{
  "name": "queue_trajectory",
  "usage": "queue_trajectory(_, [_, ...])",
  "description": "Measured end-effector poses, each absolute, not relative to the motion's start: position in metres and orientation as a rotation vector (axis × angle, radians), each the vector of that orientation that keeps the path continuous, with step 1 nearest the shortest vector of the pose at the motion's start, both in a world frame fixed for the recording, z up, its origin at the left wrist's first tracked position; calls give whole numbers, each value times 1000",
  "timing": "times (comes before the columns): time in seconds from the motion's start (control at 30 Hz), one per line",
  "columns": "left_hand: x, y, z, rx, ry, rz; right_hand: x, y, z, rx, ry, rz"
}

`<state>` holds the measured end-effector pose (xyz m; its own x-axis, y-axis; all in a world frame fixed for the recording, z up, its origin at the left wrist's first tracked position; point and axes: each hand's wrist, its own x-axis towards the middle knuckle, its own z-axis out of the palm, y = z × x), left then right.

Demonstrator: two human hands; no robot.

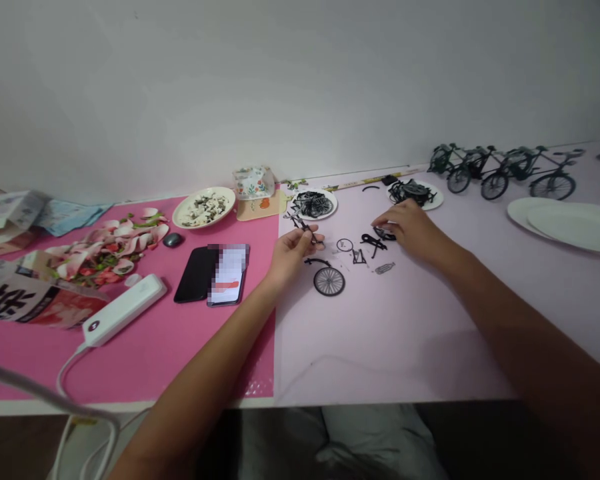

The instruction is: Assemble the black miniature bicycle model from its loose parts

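My left hand point(295, 248) pinches a thin black model bicycle frame part point(305, 229) between thumb and fingers. To the right, my right hand point(405, 225) bends down with its fingertips at a dark, curved bicycle part point(384, 233), partly hidden by the fingers. Between and below the hands lie loose pieces: a spoked wheel point(329, 282) next to a curved fender, a black crank piece point(375, 244), a thin ring point(345, 245), a small triangular piece point(359, 257) and a grey rack-like piece point(385, 268).
White plates of black parts, one with wheels point(334, 201) and one heaped point(437, 199), stand behind my hands. Assembled model bicycles point(507, 173) line the back right, near stacked white plates point(580, 223). Leftward are phones point(196, 275), a power strip point(125, 310) and petals point(100, 250).
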<state>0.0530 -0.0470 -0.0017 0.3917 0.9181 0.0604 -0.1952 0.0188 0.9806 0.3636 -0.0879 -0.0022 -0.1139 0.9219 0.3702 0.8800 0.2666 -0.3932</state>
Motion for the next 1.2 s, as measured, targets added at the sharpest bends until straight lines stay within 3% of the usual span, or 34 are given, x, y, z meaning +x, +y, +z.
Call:
queue_trajectory(0.2, [56,-49,-5,1380,820,1051,372,-85,-7,-1697,-1939,-52])
queue_trajectory(0.53, [58,-54,-13,1795,1035,1239,365,-82,-16,-1551,-2007,-16])
queue_trajectory(0.77, [57,-48,-21,1742,1079,1205,356,-86,-5,-1516,-2006,-112])
queue_trajectory(1.2, [59,-47,-20,1657,1113,1159,372,-81,-18,-1596,-2119,71])
